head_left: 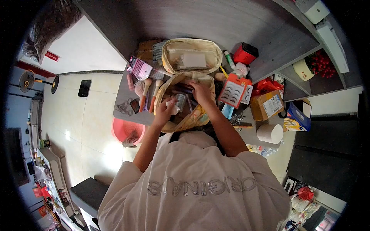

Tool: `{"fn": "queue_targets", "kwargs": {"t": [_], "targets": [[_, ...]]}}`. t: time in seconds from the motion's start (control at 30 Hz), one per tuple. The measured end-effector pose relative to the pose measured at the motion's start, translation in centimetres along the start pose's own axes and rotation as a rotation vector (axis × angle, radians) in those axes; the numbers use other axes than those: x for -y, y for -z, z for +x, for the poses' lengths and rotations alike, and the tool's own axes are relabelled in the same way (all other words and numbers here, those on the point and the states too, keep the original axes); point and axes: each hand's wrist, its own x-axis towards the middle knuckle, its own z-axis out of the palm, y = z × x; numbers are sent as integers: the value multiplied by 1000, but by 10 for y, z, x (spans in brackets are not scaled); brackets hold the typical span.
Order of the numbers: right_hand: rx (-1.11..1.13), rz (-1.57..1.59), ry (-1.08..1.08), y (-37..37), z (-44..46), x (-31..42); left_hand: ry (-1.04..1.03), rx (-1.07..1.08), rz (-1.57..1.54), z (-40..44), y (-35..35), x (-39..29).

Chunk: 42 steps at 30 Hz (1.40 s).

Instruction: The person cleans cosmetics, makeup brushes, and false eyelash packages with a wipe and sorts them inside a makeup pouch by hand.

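A yellowish cosmetic bag [169, 122] lies open on the grey desk, its lid [168, 65] folded back toward the wall. My left hand [165, 109] is at the bag's left part, its fingers closed round a white tissue-like piece [174, 109]. Beside it in the bag are a grey cylinder [180, 101] and several slim purple items [189, 103]. My right hand [201, 92] reaches into the bag's upper right part; its fingers are bent down, and whether they hold anything is hidden. Makeup brushes [145, 89] lie left of the bag, an orange eyelash pack [232, 91] right of it.
On the desk's right stand a cardboard box [269, 104], a white paper roll [269, 133] and a red-and-black box [246, 54]. Metal clips [125, 107] lie at the left edge. A pink basket [122, 129] is below that edge. Shelves [331, 82] rise at the right.
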Motion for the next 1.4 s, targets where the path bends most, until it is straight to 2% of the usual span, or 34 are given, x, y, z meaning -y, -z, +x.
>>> {"fn": "queue_targets", "kwargs": {"t": [0.13,0.23,0.33,0.37,0.4,0.5,0.57,0.6,0.7,0.8,0.93,0.97,1.07,1.1,1.17,1.23,1.27,1.33,1.4], "targets": [[-84,135,158,-12,1,-13,2,-28,-17,0,-7,0],[-156,51,179,8,-12,4,-19,-87,-54,0,-11,-7],[-74,446,184,23,-32,32,-82,-177,-141,1,-20,-16],[-86,596,268,24,-38,37,-109,-172,-210,3,-23,-15],[-80,584,309,27,-45,44,-138,-167,-280,6,-25,-16],[-6,503,390,35,-57,55,-225,-224,-13,6,-27,-21],[7,544,357,41,-58,59,-207,-158,-289,18,-27,8],[17,566,340,45,-59,61,-194,-125,-427,18,-28,1],[-28,689,401,51,-58,70,-80,-81,-504,8,-24,-21],[-22,484,398,45,-61,74,-79,19,-711,7,-24,-20],[-191,832,173,31,-56,65,-42,28,-666,5,-21,-32],[-169,885,-44,34,-59,62,-4,-3,-661,7,-19,-27],[-220,1208,-304,15,-52,41,66,36,-639,3,-16,-20],[-306,1530,-428,14,-47,50,66,38,-542,2,-16,-20],[-276,1613,-488,24,-48,51,71,42,-347,-2,-17,-19],[-222,1685,-523,22,-48,41,-4,41,-301,-3,-20,-11],[-223,1627,-524,20,-49,39,-42,41,-278,-3,-21,-8],[-217,1512,-522,23,-50,42,14,78,-346,-9,-24,-24],[-329,1235,-389,16,-48,45,1,88,-382,-11,-27,-34]]}}
